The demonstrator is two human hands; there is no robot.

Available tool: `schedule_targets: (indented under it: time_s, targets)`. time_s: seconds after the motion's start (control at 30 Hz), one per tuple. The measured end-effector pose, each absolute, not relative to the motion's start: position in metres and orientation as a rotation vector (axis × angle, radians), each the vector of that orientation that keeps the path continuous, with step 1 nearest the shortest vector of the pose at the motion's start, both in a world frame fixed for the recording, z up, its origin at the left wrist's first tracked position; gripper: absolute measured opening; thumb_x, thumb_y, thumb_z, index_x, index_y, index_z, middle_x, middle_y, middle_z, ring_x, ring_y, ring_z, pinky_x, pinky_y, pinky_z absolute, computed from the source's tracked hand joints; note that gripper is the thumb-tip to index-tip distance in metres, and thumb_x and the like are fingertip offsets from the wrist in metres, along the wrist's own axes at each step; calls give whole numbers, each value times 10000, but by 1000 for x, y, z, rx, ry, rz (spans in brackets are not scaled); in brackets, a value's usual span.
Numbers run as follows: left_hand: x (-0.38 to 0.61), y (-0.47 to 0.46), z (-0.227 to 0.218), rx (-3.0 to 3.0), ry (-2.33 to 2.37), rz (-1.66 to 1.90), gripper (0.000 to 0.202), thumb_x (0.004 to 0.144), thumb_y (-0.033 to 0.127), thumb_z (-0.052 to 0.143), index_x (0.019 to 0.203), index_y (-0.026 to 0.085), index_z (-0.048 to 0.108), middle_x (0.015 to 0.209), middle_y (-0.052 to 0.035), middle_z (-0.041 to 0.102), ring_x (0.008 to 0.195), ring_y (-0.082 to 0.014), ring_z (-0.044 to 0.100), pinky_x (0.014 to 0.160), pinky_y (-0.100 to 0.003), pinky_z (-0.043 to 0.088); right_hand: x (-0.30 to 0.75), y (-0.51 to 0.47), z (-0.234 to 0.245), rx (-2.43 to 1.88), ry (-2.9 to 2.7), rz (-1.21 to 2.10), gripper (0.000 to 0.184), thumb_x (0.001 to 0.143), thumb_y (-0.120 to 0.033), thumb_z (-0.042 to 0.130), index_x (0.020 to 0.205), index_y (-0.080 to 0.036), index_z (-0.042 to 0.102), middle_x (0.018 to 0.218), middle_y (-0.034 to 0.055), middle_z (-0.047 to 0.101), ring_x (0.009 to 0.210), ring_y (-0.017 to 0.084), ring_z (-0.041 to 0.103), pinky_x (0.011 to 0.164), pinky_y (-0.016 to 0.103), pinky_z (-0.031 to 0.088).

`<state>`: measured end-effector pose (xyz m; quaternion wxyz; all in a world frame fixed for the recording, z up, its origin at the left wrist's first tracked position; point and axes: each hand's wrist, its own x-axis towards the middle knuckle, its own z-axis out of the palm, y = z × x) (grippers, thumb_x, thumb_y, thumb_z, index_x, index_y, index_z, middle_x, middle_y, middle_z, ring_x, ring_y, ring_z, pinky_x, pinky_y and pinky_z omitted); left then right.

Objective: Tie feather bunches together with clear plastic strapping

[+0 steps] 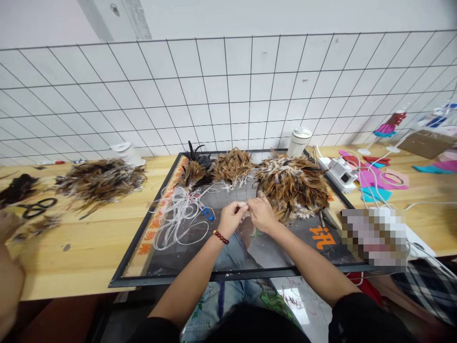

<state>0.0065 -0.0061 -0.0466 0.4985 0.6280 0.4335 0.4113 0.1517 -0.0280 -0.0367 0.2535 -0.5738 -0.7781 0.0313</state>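
Note:
My left hand, with a dark red bead bracelet at the wrist, meets my right hand over the middle of the black-framed glass panel. Both hands pinch with fingertips close together. Whatever is between them is too small and hidden to name. A loose tangle of narrow white ribbon lies left of my left hand, beside a small blue plastic item. Just past my right hand spreads a big heap of brown feathers. Behind sit a smaller brown feather bunch and a darker one.
A white lidded cup stands at the panel's back edge. To the right are a white power strip, cables and coloured scraps. Leftward lie more feathers, a white spool, black scissors and another person's hand.

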Motion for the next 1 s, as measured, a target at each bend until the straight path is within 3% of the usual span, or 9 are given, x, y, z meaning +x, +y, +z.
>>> schedule_targets:
  time_s: [0.1, 0.17, 0.33, 0.47, 0.53, 0.77, 1.0]
  targets:
    - [9, -2, -50, 1290, 912, 1097, 312, 655, 315, 724, 909, 142, 669, 718, -18, 626, 535, -101, 535, 475, -226, 441, 153, -23, -40, -1533, -1877, 372, 249, 906, -246, 353, 714, -186, 500, 684, 18, 556, 669, 157, 490, 647, 259, 313]
    - [11, -1, -51, 1271, 904, 1170, 308, 675, 319, 719, 930, 148, 702, 822, -42, 637, 575, -95, 542, 498, -227, 461, 154, -20, -42, -1445, -1766, 537, 291, 918, -309, 347, 697, -190, 494, 659, 4, 540, 643, 146, 487, 623, 244, 322]
    - [17, -2, -53, 1245, 883, 1237, 235, 731, 361, 674, 674, 138, 719, 884, -59, 607, 665, -105, 548, 557, -231, 487, 150, -19, -47, -1288, -1646, 755, 315, 893, -394, 402, 682, -184, 507, 645, -9, 542, 638, 136, 493, 628, 239, 341]
    - [22, -4, -53, 1188, 883, 1285, 191, 687, 318, 725, 796, 166, 762, 948, -61, 638, 743, -118, 573, 639, -230, 476, 148, -17, -47, -1178, -1566, 893, 359, 870, -465, 416, 667, -182, 504, 640, -9, 522, 625, 130, 471, 627, 242, 353]
    - [23, -4, -52, 1135, 868, 1313, 166, 661, 299, 748, 762, 167, 764, 959, -64, 648, 793, -134, 585, 673, -237, 469, 148, -16, -47, -1167, -1570, 929, 374, 867, -483, 421, 664, -180, 505, 625, -14, 499, 611, 123, 452, 608, 237, 341]
    - [22, -5, -45, 887, 765, 1280, 206, 597, 296, 796, 734, 149, 749, 876, -65, 679, 766, -133, 580, 697, -252, 440, 145, -19, -49, -1210, -1671, 905, 354, 895, -432, 401, 685, -171, 515, 612, -28, 460, 598, 110, 420, 590, 228, 310]
    - [22, -6, -40, 718, 687, 1230, 229, 638, 326, 780, 720, 135, 683, 825, -63, 688, 781, -128, 599, 773, -252, 452, 138, -22, -44, -1409, -1893, 611, 303, 930, -300, 372, 673, -181, 479, 633, -19, 507, 609, 116, 440, 614, 233, 303]
